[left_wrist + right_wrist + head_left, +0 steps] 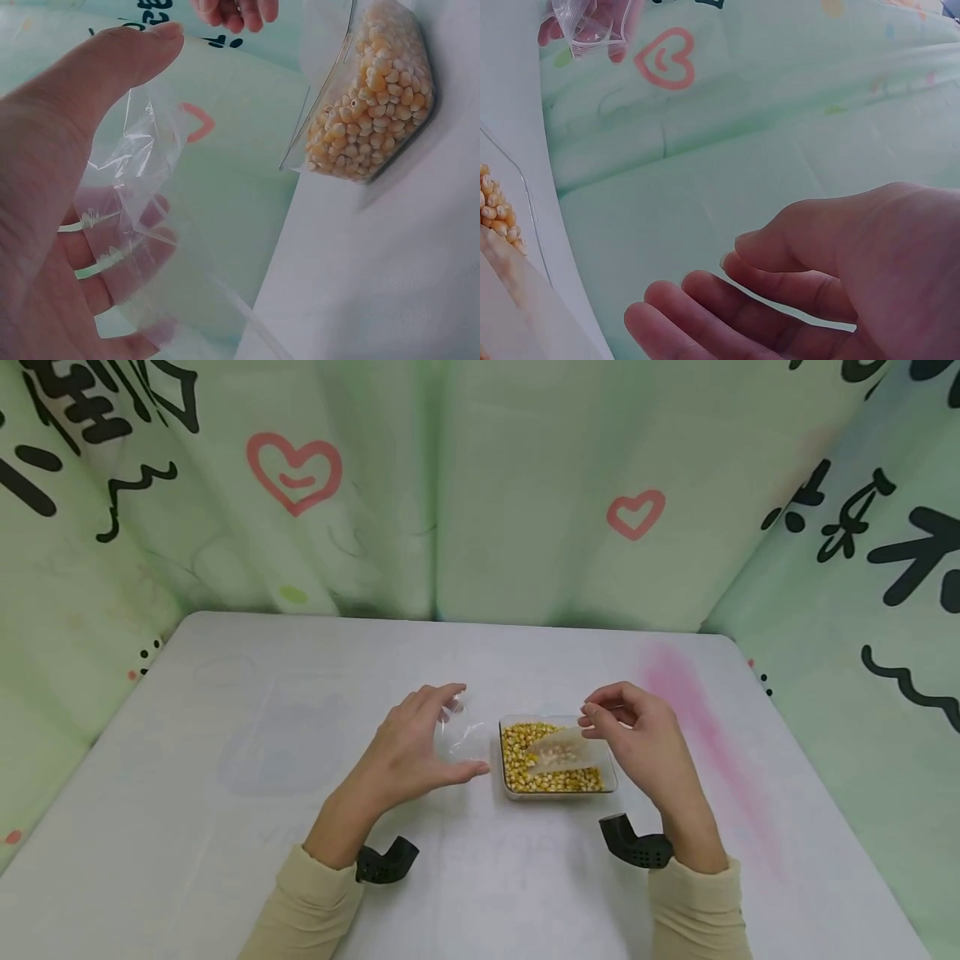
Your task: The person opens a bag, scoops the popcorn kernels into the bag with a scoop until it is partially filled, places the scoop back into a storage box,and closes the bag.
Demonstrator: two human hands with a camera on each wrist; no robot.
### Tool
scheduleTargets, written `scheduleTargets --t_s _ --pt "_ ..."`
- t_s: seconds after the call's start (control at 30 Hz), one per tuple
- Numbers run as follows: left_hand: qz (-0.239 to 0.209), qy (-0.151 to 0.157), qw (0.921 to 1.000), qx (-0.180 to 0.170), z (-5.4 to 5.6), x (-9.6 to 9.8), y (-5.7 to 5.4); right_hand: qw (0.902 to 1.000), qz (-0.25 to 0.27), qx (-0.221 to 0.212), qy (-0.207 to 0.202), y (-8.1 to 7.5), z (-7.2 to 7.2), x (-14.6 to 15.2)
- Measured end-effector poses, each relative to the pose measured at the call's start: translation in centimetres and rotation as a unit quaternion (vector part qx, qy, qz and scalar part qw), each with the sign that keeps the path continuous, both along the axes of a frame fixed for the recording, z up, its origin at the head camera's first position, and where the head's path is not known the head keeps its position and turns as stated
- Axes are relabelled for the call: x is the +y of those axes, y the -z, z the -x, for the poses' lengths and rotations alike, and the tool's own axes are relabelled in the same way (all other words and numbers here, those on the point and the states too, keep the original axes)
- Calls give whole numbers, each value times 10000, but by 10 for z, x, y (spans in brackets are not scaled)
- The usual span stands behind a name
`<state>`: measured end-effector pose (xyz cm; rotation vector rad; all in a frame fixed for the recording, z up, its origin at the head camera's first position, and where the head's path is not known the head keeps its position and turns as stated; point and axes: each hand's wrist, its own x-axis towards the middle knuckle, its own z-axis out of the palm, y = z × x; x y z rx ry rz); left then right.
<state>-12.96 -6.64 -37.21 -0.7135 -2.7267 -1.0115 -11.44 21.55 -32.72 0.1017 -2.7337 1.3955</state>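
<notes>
A clear plastic bag [142, 157] lies against the fingers of my left hand [412, 747], whose thumb and fingers are spread wide apart around it. To its right, a clear rectangular container [507, 783] is filled with yellow corn kernels [525, 743]. A translucent whitish scoop-like piece [558, 752] rests in the kernels, with some kernels showing through it. My right hand [637, 731] hovers at the container's right side, fingers loosely bent. In the right wrist view, the thumb tip of my right hand [802, 277] is close to the index finger, with nothing seen between them.
The container stands on a white table [225, 843] with a pink smear on its right part. Light green curtains [517, 527] with hearts and dark lettering surround the back and sides. A black wrist mount [386, 860] sits on each forearm.
</notes>
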Motion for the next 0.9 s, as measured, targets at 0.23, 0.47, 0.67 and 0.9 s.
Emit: scheduleTargets --t_s 0.23,0.47,0.67,0.9 --pt "-33 44 10000 -65 1 0 2 9997 -226 -46 58 2 1 4" --pt "-73 77 9998 -161 1 0 1 9971 -703 -274 140 -1 -2 12" --pt "-31 72 9999 -140 1 0 -1 9955 -879 43 361 0 -1 20" --pt "-61 83 9998 -185 0 -1 0 9921 -1039 153 684 2 -1 32"
